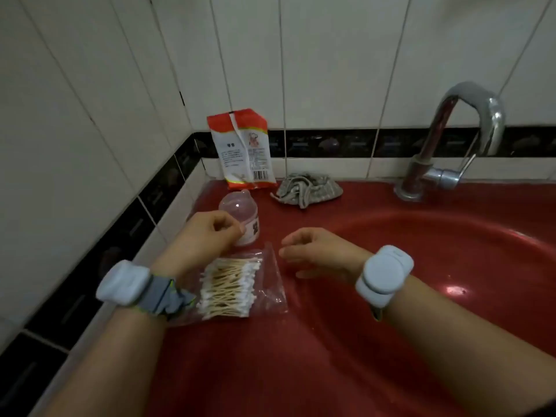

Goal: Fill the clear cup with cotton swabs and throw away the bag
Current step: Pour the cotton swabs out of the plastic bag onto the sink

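1. The clear cup (240,219) is standing upright on the red sink ledge (301,356), near the tiled corner, with a domed lid apparently sitting on top. No swabs are showing inside it, so filling is judged not yet begun.
2. The bag (270,284) is lying flat on the ledge just in front of the cup, with the cotton swabs (230,287) bunched inside its left part.
3. The left hand (207,233) is hovering at the cup's near side with fingers curled inward. Whether it is touching or gripping the cup cannot be told.
4. The right hand (316,251) is hanging above the ledge just right of the bag, fingers loosely curled and holding nothing.
5. Risk: the sink basin (451,266) is lying just right of the bag. Swabs tipped out loosely could be sliding into it and getting wet.
6. Risk: the cup looks light and narrow. A push from the left hand could be knocking it over, and the lid would be blocking filling if left on.
7. Risk: the thin bag could be spilling swabs if lifted by the wrong end.
8. Surroundings: a red-and-white packet (243,149) is leaning against the wall behind the cup, a crumpled cloth (307,189) is lying beside it, and a chrome tap (457,139) is standing at the back right. None is obstructing the work. No bin is in view.
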Available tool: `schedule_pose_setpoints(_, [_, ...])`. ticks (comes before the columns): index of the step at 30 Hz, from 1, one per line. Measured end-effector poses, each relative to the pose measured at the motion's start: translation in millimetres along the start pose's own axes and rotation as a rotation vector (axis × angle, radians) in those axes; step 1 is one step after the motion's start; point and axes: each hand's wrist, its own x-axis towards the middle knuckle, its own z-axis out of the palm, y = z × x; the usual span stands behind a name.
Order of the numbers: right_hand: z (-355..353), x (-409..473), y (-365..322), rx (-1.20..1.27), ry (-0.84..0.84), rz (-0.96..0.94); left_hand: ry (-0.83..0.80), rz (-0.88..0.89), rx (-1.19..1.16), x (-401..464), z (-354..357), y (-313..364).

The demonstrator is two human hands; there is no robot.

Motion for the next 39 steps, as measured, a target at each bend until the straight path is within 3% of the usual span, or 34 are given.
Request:
schedule_pose_setpoints(7, [27,-2,17,-0.032,0.044,-0.031,0.009,0.069,0.147,-21,6,-39])
schedule_pose_setpoints(11, [41,-7,19,-0.02,0.123,-0.048,-0.161,0.084,0.421,-41,2,-48])
schedule_pose_setpoints(15, [49,-18,17,-0.074,0.202,-0.03,-0.267,0.126,0.426,-56,6,-50])
schedule_pose_setpoints(29, [64,-43,25,-0.119,0.284,-0.019,-0.177,0.156,0.616,-59,30,-50])
schedule_pose_setpoints(39, [71,-28,31,0.063,0.299,-0.088,-0.128,0.138,0.698,-60,34,-48])
